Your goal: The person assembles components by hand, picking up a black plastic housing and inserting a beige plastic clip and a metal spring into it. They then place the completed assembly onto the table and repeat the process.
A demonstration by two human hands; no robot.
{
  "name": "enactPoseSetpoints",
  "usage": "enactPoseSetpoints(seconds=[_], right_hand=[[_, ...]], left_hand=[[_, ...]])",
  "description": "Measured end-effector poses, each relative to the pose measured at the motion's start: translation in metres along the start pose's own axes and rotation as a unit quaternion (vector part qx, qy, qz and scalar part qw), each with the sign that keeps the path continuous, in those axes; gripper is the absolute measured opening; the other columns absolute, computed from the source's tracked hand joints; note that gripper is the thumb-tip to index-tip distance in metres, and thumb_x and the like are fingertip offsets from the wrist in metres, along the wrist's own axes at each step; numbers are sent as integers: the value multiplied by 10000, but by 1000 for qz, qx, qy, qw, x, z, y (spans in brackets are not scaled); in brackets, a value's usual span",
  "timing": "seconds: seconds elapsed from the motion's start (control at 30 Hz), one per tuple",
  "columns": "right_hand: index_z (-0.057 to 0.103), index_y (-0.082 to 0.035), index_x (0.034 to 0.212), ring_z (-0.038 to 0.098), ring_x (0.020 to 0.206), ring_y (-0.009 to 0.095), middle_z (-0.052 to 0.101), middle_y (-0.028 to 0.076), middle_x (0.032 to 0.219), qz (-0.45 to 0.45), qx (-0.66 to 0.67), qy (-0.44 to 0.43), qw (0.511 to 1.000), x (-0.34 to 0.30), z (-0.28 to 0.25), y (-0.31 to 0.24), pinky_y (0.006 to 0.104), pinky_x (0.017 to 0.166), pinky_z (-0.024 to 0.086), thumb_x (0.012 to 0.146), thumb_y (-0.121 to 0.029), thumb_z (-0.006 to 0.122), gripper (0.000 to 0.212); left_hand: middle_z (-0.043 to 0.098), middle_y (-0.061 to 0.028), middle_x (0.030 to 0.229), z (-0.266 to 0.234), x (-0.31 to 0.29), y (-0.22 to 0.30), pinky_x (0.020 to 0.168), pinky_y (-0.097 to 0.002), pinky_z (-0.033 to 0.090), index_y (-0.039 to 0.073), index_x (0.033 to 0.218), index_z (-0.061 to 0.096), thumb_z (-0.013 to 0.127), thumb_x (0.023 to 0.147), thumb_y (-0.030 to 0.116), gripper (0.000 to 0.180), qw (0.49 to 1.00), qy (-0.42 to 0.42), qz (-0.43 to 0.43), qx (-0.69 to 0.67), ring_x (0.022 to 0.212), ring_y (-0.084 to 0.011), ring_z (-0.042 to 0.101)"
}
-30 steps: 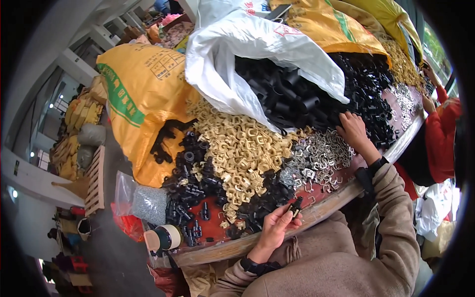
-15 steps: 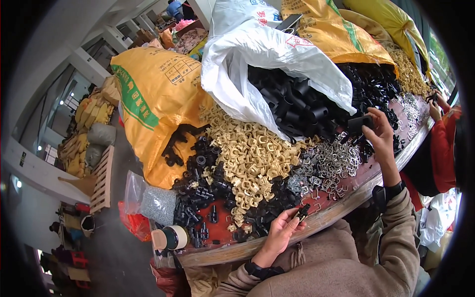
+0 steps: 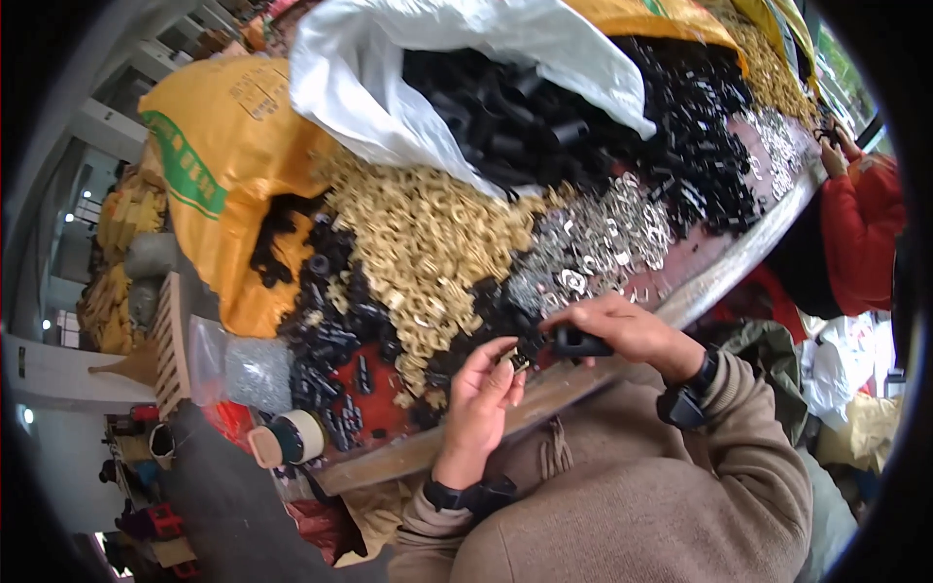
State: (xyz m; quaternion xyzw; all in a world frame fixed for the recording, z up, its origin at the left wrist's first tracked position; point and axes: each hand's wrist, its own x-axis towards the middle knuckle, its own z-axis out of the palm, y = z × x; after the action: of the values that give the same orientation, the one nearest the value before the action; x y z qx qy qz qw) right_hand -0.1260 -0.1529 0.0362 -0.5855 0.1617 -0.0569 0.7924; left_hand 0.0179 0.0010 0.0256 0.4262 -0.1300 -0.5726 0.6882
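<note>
Near the table's front edge, my left hand (image 3: 481, 394) pinches a small black plastic fitting (image 3: 525, 352) with a pale part on it. My right hand (image 3: 627, 330) is closed around a black plastic sleeve (image 3: 581, 342), held close beside the fitting. Whether the two pieces touch I cannot tell. Behind my hands lies a heap of beige plastic clips (image 3: 428, 257). Bent silver metal clips (image 3: 607, 238) are piled to its right. Larger black sleeves (image 3: 525, 117) fill the mouth of a white woven sack (image 3: 355, 87).
An orange sack (image 3: 233, 146) stands at the left, with black fittings (image 3: 335, 311) spilling beside it. A tape roll (image 3: 301, 435) and a bag of small grey pieces (image 3: 258, 374) sit at the left edge. Another person in red (image 3: 860, 223) works at the far right.
My right hand has come down and left from the white sack with the black sleeve, beside my left hand. My left hand has risen a little leftward; the whole view has shifted.
</note>
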Motion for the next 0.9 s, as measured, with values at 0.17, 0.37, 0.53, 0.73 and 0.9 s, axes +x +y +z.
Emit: enactPoseSetpoints(seconds=[0.17,0.37,0.53,0.73,0.9], right_hand=[[549,46,973,541,603,145,560,88,828,-24,-103,-31,994,5,7,3,233,555,437,900,-364,332,469],[522,53,969,558,751,223,557,125,823,-117,-242,-12,963,4,11,14,302,673,439,901,-356,328,458],[502,49,998,565,794,235,558,142,837,-132,-305,20,943,1,23,11,306,707,438,906,-318,330,416],[502,51,990,566,784,235,560,144,844,-103,-282,62,952,-1,28,22,312,701,439,907,-299,330,399],[491,40,1011,539,813,284,541,163,885,-145,-233,97,957,-1,33,31,351,709,421,883,-345,377,421]], left_hand=[[526,-19,719,-4,-2,-5,486,-168,358,-9,1059,496,562,817,141,293,993,-28,-9,114,572,-47,454],[536,-27,700,0,-5,-7,484,-171,379,-51,1015,520,582,795,115,282,974,-11,-4,226,532,-61,464],[571,-48,742,-2,-5,-8,519,-181,429,-57,1021,530,588,790,111,292,970,7,-10,243,565,-77,521],[599,-77,793,0,-3,-10,542,-184,458,-56,1037,528,595,785,121,315,974,-11,-66,214,608,-101,573],[598,-76,833,-1,-3,-12,562,-189,474,-51,1046,525,596,785,130,325,978,6,-65,197,627,-103,581]])
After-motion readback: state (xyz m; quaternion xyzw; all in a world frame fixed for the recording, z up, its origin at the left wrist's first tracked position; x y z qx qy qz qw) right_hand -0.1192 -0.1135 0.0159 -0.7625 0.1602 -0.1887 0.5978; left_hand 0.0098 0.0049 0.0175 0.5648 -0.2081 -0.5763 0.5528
